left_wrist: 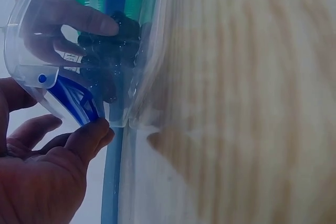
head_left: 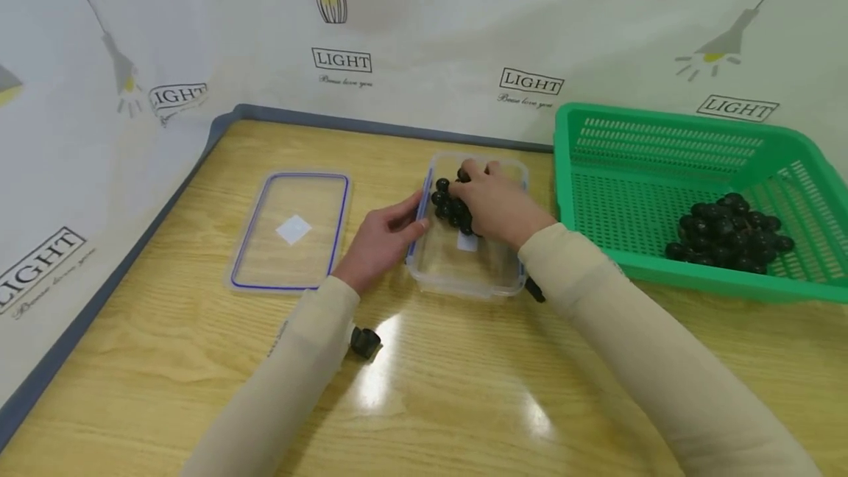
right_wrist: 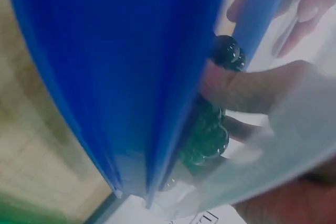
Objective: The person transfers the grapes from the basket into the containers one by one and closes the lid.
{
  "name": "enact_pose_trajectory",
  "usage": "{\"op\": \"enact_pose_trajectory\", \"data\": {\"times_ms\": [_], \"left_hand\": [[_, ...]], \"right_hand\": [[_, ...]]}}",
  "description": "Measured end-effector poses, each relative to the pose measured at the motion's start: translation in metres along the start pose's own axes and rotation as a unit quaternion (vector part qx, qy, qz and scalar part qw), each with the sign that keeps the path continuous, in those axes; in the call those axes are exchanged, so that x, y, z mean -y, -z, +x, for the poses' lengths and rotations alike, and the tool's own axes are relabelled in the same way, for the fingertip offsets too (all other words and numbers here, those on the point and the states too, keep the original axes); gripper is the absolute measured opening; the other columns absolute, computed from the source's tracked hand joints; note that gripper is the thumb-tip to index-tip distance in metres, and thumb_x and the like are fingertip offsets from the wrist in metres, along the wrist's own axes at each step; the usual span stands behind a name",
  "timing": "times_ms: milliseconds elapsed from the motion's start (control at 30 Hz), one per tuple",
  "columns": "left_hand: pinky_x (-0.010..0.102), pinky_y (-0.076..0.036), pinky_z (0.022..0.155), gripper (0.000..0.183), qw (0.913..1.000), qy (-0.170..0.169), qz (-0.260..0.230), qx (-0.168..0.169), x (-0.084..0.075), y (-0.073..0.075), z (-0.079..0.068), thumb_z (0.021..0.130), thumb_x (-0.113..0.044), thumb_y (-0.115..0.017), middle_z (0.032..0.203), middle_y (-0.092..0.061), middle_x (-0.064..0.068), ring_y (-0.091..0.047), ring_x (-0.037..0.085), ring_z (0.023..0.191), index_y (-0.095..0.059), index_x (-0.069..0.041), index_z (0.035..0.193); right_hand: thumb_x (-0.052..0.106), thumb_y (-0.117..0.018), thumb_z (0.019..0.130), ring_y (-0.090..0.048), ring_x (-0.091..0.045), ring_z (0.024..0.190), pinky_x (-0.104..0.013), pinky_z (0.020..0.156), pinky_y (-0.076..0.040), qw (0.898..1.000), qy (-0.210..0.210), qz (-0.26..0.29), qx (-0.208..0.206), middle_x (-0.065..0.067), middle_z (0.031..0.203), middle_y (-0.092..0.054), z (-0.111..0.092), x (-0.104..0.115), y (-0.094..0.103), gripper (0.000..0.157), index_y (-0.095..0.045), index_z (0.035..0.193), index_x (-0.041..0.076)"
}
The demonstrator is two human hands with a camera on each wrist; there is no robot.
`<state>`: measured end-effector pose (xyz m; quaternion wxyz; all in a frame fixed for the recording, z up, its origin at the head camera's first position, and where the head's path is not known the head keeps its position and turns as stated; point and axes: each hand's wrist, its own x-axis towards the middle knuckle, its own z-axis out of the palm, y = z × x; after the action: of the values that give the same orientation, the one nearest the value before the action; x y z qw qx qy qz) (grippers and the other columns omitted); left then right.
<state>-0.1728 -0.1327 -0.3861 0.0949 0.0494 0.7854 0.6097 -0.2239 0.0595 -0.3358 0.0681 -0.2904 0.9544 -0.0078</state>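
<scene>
A clear plastic food container (head_left: pixel 424 274) with blue side latches stands without its lid on the table. Inside it is a bunch of dark grapes (head_left: pixel 453 210), its far part covered by my right hand (head_left: pixel 500 205). The right fingers and thumb grip this bunch; through the plastic wall in the right wrist view, the thumb (right_wrist: pixel 252 85) presses on the grapes. At the container's left side, my left hand (head_left: pixel 380 241) holds the edge. In the left wrist view, its fingertips meet at the lower end of a hanging blue latch (left_wrist: pixel 76 98).
Left of the container lies its clear lid (head_left: pixel 265 201) with a blue seal and a white label. A green basket (head_left: pixel 599 124) on the right holds another bunch of dark grapes (head_left: pixel 725 234). A printed backdrop (head_left: pixel 424 94) rises behind the table's back edge.
</scene>
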Motion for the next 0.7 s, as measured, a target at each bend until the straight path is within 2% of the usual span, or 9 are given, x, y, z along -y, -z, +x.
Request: {"op": "enact_pose_trajectory", "data": {"times_ms": [167, 333, 433, 633, 700], "left_hand": [[0.03, -0.042, 0.104, 0.053, 0.9999, -0.012, 0.008, -0.004, 0.001, 0.001, 0.0, 0.099, -0.019, -0.062, 0.147, -0.046, -0.001, -0.049, 0.016, 0.129, -0.043, -0.018, 0.148], [0.03, -0.043, 0.103, 0.053, 0.9999, -0.007, 0.015, -0.002, 0.001, -0.001, 0.001, 0.099, -0.02, -0.061, 0.148, -0.045, -0.002, -0.049, 0.016, 0.128, -0.042, -0.018, 0.149], [0.029, -0.042, 0.103, 0.054, 1.0, -0.004, 0.007, -0.001, 0.002, -0.002, 0.001, 0.099, -0.019, -0.061, 0.149, -0.043, -0.003, -0.048, 0.016, 0.13, -0.042, -0.018, 0.149], [0.026, -0.04, 0.104, 0.054, 1.0, -0.006, -0.001, -0.001, 0.001, -0.003, 0.0, 0.099, -0.022, -0.061, 0.151, -0.04, -0.007, -0.044, 0.014, 0.133, -0.041, -0.017, 0.149], [0.026, -0.039, 0.105, 0.054, 0.9999, -0.01, -0.011, -0.001, 0.001, -0.003, -0.001, 0.099, -0.021, -0.061, 0.151, -0.04, -0.007, -0.043, 0.013, 0.134, -0.041, -0.017, 0.149]], "right_hand": [[-0.001, -0.066, 0.09, -0.032, -0.042, 0.136, -0.052, 0.106, -0.039, 0.999, -0.005, 0.027, 0.025, -0.015, 0.151, -0.033, 0.0, -0.001, -0.005, 0.056, -0.05, 0.142, 0.01], [0.0, -0.061, 0.094, -0.026, -0.043, 0.138, -0.051, 0.1, -0.045, 0.999, -0.007, 0.03, 0.032, -0.017, 0.153, -0.025, -0.003, -0.003, -0.012, 0.056, -0.042, 0.146, 0.007], [0.002, -0.061, 0.094, -0.025, -0.043, 0.138, -0.051, 0.098, -0.047, 0.999, 0.004, 0.026, 0.024, -0.017, 0.153, -0.024, -0.005, -0.005, -0.013, 0.055, -0.041, 0.146, 0.007], [0.01, -0.068, 0.092, -0.021, -0.04, 0.142, -0.051, 0.111, -0.032, 0.998, 0.026, 0.056, 0.018, -0.016, 0.156, -0.026, -0.012, -0.014, -0.006, 0.058, -0.045, 0.146, 0.009], [0.013, -0.069, 0.093, -0.018, -0.038, 0.143, -0.051, 0.112, -0.031, 0.997, 0.031, 0.067, 0.022, -0.015, 0.157, -0.024, -0.014, -0.014, 0.0, 0.06, -0.044, 0.148, 0.01]]}}
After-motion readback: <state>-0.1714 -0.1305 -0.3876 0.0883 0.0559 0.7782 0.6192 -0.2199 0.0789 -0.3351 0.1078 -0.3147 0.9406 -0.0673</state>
